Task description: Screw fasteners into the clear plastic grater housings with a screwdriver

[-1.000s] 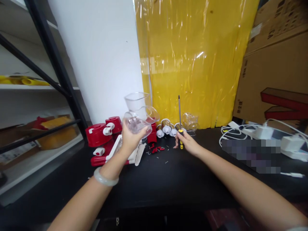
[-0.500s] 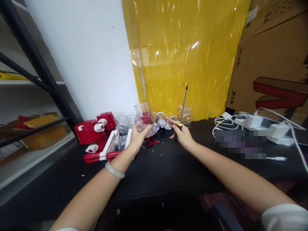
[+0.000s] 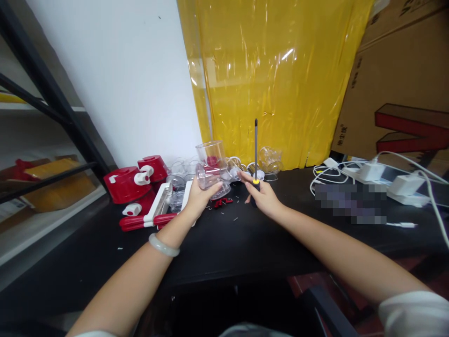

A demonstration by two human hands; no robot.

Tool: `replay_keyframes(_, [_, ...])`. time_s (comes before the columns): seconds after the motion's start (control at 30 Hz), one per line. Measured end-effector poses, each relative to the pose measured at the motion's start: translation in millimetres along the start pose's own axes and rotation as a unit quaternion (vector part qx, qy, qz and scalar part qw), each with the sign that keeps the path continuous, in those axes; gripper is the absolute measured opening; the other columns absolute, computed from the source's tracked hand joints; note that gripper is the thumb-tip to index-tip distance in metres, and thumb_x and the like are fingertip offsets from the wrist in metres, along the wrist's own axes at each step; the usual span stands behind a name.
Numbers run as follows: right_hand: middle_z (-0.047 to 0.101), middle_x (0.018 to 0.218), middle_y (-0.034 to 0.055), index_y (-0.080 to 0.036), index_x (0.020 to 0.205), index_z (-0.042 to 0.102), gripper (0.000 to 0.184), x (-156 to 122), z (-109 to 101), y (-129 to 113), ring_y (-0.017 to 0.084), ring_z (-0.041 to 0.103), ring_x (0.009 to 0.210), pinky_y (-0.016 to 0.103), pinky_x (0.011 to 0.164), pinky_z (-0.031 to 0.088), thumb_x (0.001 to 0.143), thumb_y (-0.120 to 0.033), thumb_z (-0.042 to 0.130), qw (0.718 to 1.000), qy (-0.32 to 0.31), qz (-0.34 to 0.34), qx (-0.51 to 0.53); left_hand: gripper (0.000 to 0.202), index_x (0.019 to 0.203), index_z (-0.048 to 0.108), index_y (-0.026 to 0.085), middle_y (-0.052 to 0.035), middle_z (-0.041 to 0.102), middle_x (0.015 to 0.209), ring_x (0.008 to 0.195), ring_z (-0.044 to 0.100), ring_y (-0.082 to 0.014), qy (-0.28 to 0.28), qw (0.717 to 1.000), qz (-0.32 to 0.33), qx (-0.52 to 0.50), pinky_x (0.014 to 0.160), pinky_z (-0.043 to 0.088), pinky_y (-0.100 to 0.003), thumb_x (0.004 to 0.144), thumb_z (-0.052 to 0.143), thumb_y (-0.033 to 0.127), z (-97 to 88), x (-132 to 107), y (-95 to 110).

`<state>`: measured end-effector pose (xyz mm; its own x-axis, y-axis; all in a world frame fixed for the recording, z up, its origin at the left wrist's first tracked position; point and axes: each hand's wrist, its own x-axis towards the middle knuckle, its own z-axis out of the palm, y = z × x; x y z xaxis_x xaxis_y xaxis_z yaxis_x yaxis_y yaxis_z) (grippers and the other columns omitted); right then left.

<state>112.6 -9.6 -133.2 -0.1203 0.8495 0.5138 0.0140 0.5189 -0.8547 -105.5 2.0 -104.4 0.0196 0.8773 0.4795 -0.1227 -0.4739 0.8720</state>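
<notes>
Screwdriver (image 3: 256, 150): was leaning rightward half a second ago, now is pointing straight up. Table (image 3: 245, 252), black: is bearing the lot. Red housings (image 3: 124, 185), two: are sitting at its left. Left hand (image 3: 203, 199): is clamping the clear cup (image 3: 211, 164) over the table's rear middle; whether the cup is touching down cannot be told. Right hand (image 3: 264, 196): is closing round the screwdriver's handle, apart from the left. Red pieces (image 3: 224, 202): are lying below the cup. Silver bits (image 3: 235, 218): are lying scattered nearby.
</notes>
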Motion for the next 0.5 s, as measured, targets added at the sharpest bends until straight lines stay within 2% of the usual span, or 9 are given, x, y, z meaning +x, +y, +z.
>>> replay_keyframes(0.13, [0.063, 0.15, 0.0085, -0.027, 0.149, 0.061, 0.063, -1, -2, -2, 0.027, 0.076, 0.089, 0.036, 0.06, 0.063, 0.092, -0.053, 0.065, 1.0, 0.009, -0.004, -0.01, 0.074, 0.12, 0.062, 0.018, -0.0155, 0.075, 0.128, 0.123, 0.07, -0.0338, -0.07, 0.997, -0.021, -0.022, 0.113, 0.049, -0.052, 0.056, 0.098, 0.031, -0.5, -4, 11])
replay_keyframes(0.23, [0.066, 0.146, 0.0092, -0.027, 0.149, 0.061, 0.063, 1, -4, -3, 0.02, 0.072, 0.07, 0.037, 0.06, 0.063, 0.092, -0.054, 0.063, 1.0, 0.024, 0.003, -0.011, 0.072, 0.124, 0.062, 0.019, -0.0178, 0.07, 0.138, 0.135, 0.062, -0.0356, -0.142, 0.986, -0.062, -0.06, 0.118, 0.045, -0.053, 0.063, 0.095, 0.036, -1.0, -5, 21])
replay_keyframes(0.3, [0.067, 0.144, 0.0083, -0.028, 0.148, 0.063, 0.062, 1, -6, -4, 0.015, 0.066, 0.058, 0.036, 0.058, 0.062, 0.092, -0.055, 0.063, 0.999, 0.032, 0.007, -0.011, 0.072, 0.129, 0.06, 0.021, -0.0171, 0.071, 0.138, 0.136, 0.062, -0.0348, -0.156, 0.981, -0.085, -0.075, 0.119, 0.043, -0.053, 0.067, 0.093, 0.038, -2.2, -5, 22])
replay_keyframes(0.37, [0.068, 0.144, 0.0071, -0.029, 0.146, 0.064, 0.061, 2, -7, -2, 0.012, 0.063, 0.053, 0.034, 0.057, 0.062, 0.091, -0.056, 0.064, 0.999, 0.034, 0.012, -0.008, 0.081, 0.134, 0.055, 0.023, -0.0158, 0.073, 0.133, 0.133, 0.064, -0.0341, -0.155, 0.98, -0.101, -0.076, 0.118, 0.043, -0.054, 0.064, 0.095, 0.036, -3.8, -5, 18])
replay_keyframes(0.5, [0.068, 0.143, 0.0073, -0.028, 0.144, 0.066, 0.063, 4, -5, 5, 0.017, 0.07, 0.064, 0.032, 0.055, 0.059, 0.089, -0.059, 0.067, 0.999, 0.021, 0.024, 0.004, 0.106, 0.144, 0.042, 0.028, -0.0123, 0.075, 0.127, 0.128, 0.068, -0.0329, -0.168, 0.976, -0.118, -0.07, 0.116, 0.045, -0.054, 0.056, 0.099, 0.028, -1.0, -9, 0])
